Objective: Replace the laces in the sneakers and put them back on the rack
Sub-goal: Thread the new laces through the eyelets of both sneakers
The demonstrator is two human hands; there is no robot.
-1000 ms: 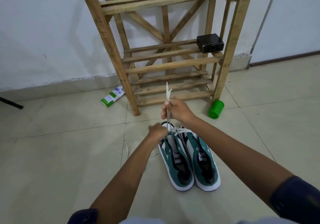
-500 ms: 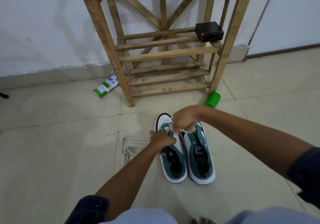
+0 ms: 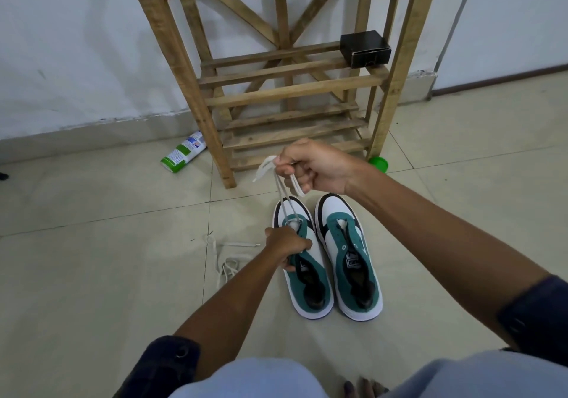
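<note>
A floor of pale beige glossy tiles with thin dark grout lines meets a white painted wall, scuffed along its base. Against that wall stands an unpainted wooden slatted rack with crossed back braces, and a dark brown skirting strip runs along the wall at the right. The light is soft and even, with faint reflections on the tiles.

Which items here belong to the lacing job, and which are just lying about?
In use: left sneaker, right sneaker, white lace pulled by right hand, left hand steadying, loose lace, wooden rack.
Lying about: black box, green cup, white-green tube.
</note>
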